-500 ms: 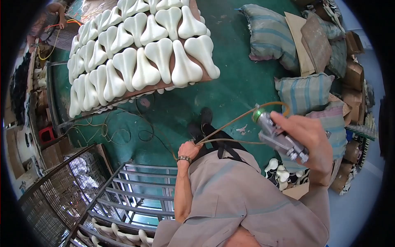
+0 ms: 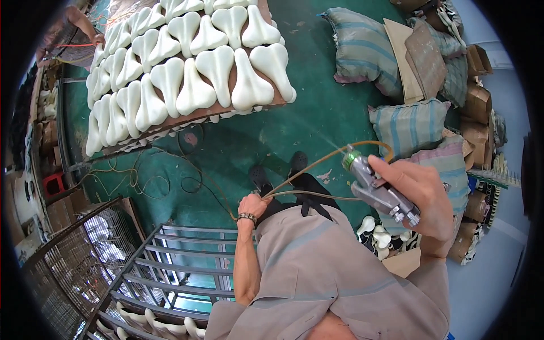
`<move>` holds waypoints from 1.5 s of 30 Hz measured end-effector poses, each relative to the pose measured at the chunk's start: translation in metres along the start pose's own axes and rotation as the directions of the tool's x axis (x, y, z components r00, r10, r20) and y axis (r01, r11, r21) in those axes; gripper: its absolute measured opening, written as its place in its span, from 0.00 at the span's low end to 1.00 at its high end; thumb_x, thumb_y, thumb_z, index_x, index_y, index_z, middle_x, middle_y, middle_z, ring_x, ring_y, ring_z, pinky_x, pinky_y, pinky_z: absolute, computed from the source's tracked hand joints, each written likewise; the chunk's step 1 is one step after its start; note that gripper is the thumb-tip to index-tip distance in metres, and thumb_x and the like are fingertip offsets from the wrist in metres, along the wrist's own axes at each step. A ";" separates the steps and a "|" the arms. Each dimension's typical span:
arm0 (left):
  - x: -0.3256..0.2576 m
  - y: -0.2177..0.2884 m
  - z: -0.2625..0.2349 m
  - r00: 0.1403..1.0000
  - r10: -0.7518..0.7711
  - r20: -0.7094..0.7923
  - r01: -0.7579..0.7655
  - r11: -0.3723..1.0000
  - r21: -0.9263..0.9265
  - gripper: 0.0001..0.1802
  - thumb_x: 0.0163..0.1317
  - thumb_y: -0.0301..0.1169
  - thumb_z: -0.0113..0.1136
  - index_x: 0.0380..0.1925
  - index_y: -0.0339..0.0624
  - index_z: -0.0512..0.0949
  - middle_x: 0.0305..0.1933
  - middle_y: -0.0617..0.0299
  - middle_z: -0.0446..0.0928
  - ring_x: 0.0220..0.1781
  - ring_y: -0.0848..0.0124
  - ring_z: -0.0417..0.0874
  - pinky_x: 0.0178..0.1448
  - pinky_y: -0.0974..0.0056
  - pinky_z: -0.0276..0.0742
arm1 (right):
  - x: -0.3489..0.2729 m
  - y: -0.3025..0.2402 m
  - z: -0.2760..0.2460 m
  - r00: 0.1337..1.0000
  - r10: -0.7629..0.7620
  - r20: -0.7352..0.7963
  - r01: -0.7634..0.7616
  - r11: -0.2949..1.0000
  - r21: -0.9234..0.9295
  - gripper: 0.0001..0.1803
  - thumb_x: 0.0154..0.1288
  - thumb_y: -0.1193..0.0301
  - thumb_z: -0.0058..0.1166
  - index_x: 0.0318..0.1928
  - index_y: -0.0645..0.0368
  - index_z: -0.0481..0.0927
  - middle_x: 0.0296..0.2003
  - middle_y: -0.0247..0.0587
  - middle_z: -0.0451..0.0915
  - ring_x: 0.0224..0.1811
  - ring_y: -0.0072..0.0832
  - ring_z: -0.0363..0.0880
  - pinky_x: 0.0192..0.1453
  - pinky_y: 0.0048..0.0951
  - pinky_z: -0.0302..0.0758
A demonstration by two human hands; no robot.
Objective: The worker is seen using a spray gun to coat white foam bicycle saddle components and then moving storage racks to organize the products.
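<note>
My right hand (image 2: 424, 190) is closed around a silver spray gun (image 2: 381, 191) with a green nozzle ring. A faint mist leaves the nozzle toward the upper left, in the direction of several cream-white bicycle-saddle shapes (image 2: 215, 73). These stand in rows on a brown board (image 2: 279, 102) at the far left, apart from the gun. Two thin yellowish hoses (image 2: 317, 161) run from the gun to my left hand (image 2: 254, 206), which is closed on them in front of my waist. From there, hose trails down to the floor.
Striped sacks (image 2: 365, 51) and cardboard boxes (image 2: 476, 136) line the right side. A metal-barred rack (image 2: 187, 263) and a wire cage (image 2: 73, 249) stand at the near left. Loose hose (image 2: 136, 175) coils on the green floor. Another person's hand (image 2: 98, 39) is beside the board.
My view has shifted slightly, and my feet have moved. The gun stays in my right hand, its mist now plainer. At the far left, the other person's hand has come closer to the board.
</note>
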State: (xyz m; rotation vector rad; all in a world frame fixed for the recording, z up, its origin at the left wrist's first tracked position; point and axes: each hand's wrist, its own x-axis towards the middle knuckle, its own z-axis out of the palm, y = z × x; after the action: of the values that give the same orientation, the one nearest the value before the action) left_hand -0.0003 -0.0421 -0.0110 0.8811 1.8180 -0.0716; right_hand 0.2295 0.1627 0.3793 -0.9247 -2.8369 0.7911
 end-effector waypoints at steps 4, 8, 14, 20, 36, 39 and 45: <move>0.003 0.013 0.004 1.000 0.002 0.006 -0.001 0.999 -0.036 0.29 0.64 0.58 0.68 0.39 0.40 0.91 0.44 0.41 0.88 0.51 0.44 0.89 0.56 0.46 0.83 | -0.002 0.011 -0.006 0.997 -0.031 0.067 0.031 1.000 0.006 0.39 0.51 0.72 0.70 0.67 0.64 0.79 0.37 0.46 0.86 0.36 0.47 0.86 0.38 0.40 0.79; 0.007 0.031 0.019 0.999 0.001 -0.032 -0.003 0.999 -0.036 0.29 0.64 0.58 0.67 0.38 0.40 0.91 0.43 0.41 0.88 0.50 0.43 0.89 0.55 0.45 0.83 | -0.001 0.034 -0.010 0.997 -0.063 0.038 0.061 0.997 0.055 0.39 0.50 0.72 0.70 0.67 0.65 0.80 0.36 0.47 0.85 0.36 0.47 0.86 0.39 0.39 0.80; 0.024 0.079 0.054 0.989 -0.074 -0.126 0.061 0.993 -0.100 0.29 0.63 0.59 0.68 0.36 0.41 0.91 0.38 0.42 0.88 0.46 0.43 0.89 0.52 0.46 0.83 | -0.009 0.112 -0.043 0.980 -0.160 0.115 0.158 0.987 0.025 0.36 0.52 0.70 0.69 0.65 0.66 0.81 0.35 0.47 0.86 0.36 0.44 0.88 0.38 0.38 0.81; 0.034 0.178 0.103 0.975 -0.144 -0.172 0.118 0.981 -0.155 0.28 0.63 0.59 0.68 0.35 0.41 0.91 0.36 0.42 0.88 0.44 0.44 0.90 0.49 0.47 0.83 | -0.008 0.224 -0.091 0.984 -0.167 -0.055 0.168 0.986 0.008 0.34 0.56 0.73 0.69 0.66 0.61 0.80 0.37 0.45 0.87 0.37 0.43 0.87 0.39 0.40 0.81; 0.028 0.309 0.149 0.970 -0.223 -0.097 0.191 0.946 -0.263 0.30 0.62 0.58 0.69 0.36 0.38 0.90 0.40 0.37 0.87 0.47 0.40 0.88 0.52 0.45 0.82 | -0.026 0.327 -0.144 0.917 -0.370 0.149 0.354 0.927 0.121 0.40 0.52 0.75 0.70 0.69 0.69 0.77 0.38 0.52 0.86 0.37 0.46 0.86 0.39 0.40 0.79; 0.029 0.307 0.154 0.973 -0.196 -0.124 0.157 0.950 -0.270 0.29 0.63 0.58 0.68 0.37 0.39 0.90 0.40 0.37 0.87 0.48 0.40 0.88 0.52 0.44 0.83 | -0.038 0.320 -0.141 0.934 -0.349 0.078 0.341 0.935 0.100 0.39 0.52 0.71 0.71 0.68 0.68 0.78 0.38 0.50 0.86 0.35 0.46 0.86 0.38 0.40 0.79; 0.024 0.291 0.168 0.982 -0.156 -0.102 0.135 0.972 -0.192 0.30 0.63 0.58 0.68 0.39 0.38 0.90 0.42 0.37 0.87 0.49 0.40 0.88 0.53 0.44 0.83 | -0.065 0.297 -0.134 0.905 -0.373 0.205 0.362 0.928 0.093 0.39 0.53 0.70 0.71 0.67 0.67 0.78 0.35 0.46 0.85 0.33 0.44 0.87 0.37 0.40 0.80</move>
State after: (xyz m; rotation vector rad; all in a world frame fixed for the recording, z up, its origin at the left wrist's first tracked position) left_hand 0.3006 0.1082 -0.0033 0.6315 1.9617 0.0563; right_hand 0.4692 0.3916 0.3576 -0.2867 -3.0159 0.9597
